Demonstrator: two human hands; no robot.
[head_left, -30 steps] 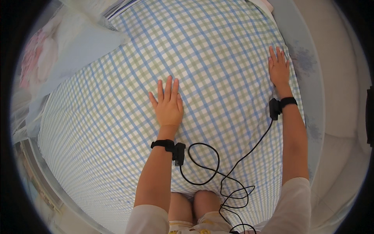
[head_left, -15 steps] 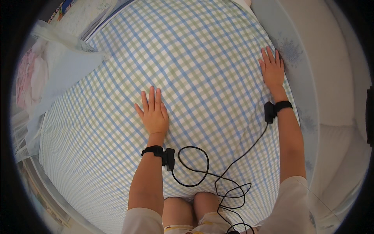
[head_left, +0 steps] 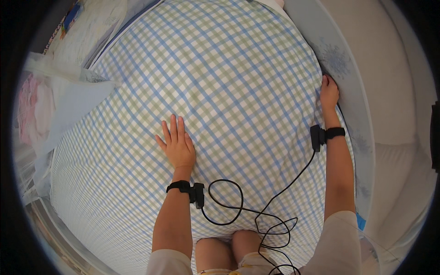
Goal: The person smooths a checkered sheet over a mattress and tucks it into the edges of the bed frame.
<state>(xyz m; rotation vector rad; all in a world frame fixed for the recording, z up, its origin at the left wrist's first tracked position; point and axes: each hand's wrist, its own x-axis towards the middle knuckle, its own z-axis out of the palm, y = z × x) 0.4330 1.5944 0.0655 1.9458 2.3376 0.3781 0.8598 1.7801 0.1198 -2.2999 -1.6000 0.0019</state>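
Checked sheet (head_left: 238,119), blue, green and white: spread wide beneath the left hand (head_left: 180,149), which lies flat, fingers extended and parted, grasping nothing. Right hand (head_left: 329,96): at the sheet's right edge, fingers curled; grip cannot be told. Black wrist device (head_left: 198,195), left, with looped black cable (head_left: 222,224).

Support surface: checked bed sheet (head_left: 247,114), white with blue and green bands, lightly creased toward right edge. Pale border (head_left: 316,27) with blue floral motif runs along right side. On sheet: left hand (head_left: 179,151), palm down, fingers spread; right hand (head_left: 329,96) at right edge, fingers curled; black cable (head_left: 224,224), looped, crossing itself; knees (head_left: 214,254) at near side. Translucent netting (head_left: 80,107) overlaps left edge.
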